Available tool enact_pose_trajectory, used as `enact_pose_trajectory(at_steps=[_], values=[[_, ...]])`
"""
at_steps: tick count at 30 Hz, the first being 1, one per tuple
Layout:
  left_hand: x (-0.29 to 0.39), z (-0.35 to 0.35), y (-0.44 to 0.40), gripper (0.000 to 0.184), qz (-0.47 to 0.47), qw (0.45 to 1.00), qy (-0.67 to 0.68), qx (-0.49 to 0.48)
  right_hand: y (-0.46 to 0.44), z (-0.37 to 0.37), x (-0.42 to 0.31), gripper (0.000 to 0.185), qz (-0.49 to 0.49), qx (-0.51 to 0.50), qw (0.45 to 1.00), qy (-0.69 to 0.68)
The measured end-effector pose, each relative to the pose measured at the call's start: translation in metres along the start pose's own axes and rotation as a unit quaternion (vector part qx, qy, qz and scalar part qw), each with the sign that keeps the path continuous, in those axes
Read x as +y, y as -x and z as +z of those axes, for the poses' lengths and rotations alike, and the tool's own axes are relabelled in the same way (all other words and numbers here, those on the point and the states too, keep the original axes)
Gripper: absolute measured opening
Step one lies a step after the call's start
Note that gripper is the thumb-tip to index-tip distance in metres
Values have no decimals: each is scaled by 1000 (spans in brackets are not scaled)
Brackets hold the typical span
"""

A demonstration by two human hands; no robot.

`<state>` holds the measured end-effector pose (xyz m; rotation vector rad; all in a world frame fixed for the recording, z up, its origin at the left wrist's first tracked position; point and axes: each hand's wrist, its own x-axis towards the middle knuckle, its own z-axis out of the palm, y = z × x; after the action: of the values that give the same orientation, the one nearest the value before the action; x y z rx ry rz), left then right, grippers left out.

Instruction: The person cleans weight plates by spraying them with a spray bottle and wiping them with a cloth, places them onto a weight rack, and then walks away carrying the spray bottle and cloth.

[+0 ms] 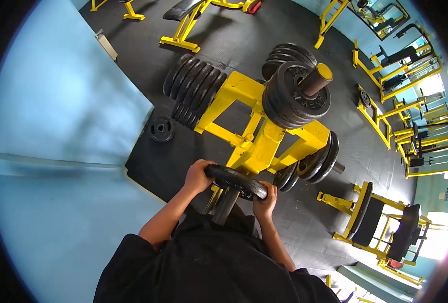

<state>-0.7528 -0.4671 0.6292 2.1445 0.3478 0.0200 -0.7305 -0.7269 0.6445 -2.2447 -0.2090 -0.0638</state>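
A black weight plate [235, 180] is held between my two hands, close in front of my body. My left hand [199, 177] is wrapped round its left rim, and my right hand [265, 200] grips its right rim. A dark metal peg [226, 206] of the yellow plate rack [264, 146] points toward me just below the plate. Whether the plate is fully seated around the peg I cannot tell. More black plates [297, 96] are stacked on the rack's upper peg [317, 80].
Several plates [193, 83] hang on the rack's left side, others [325, 159] on its right. One small plate [161, 129] lies on the floor by the blue wall [57, 101]. A padded bench [375, 222] stands at right, and gym machines [405, 65] line the far side.
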Motion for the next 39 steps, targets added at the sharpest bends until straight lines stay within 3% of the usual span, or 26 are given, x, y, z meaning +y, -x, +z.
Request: enact_pose_trajectory(at_steps=[10, 12, 16, 18, 19, 22, 23, 27, 30, 31, 34, 39], values=[[-6, 20, -14, 46, -40, 999, 11, 26, -23, -1, 5, 40, -5, -3, 1000, -26], [-5, 24, -11, 54, -70, 996, 6, 54, -24, -6, 2, 44, -1, -25, 999, -24], [-4, 33, 7, 64, -61, 992, -34, 106, -26, -17, 9, 57, -53, -80, 995, -34], [-20, 49, 28, 66, -105, 975, -20, 195, -27, -36, 2, 69, -46, -127, 987, -83], [-28, 54, 44, 66, -109, 973, -22, 203, -27, -40, 20, 79, -99, -149, 982, -67], [-30, 62, 103, 55, -266, 899, 269, 222, -22, -77, 47, 78, -103, -166, 978, -69], [-22, 69, 128, 51, -293, 862, 334, 244, -18, -92, 60, 77, -72, -186, 977, -75], [-52, 138, 213, 37, -313, 885, 226, 262, 29, -134, 178, 65, 153, -256, 953, -46], [-93, 205, 272, 35, -279, 935, 180, 127, 117, -149, 342, 43, 173, -212, 959, 79], [-104, 229, 286, 35, -285, 939, 170, 89, 147, -170, 361, 39, 208, -186, 957, 80], [-51, 275, 321, 40, -323, 934, 150, 28, 211, -218, 411, 29, 340, -128, 932, 19], [5, 344, 377, 44, -349, 911, 217, 14, 236, -278, 460, 26, 339, -149, 929, -11]])
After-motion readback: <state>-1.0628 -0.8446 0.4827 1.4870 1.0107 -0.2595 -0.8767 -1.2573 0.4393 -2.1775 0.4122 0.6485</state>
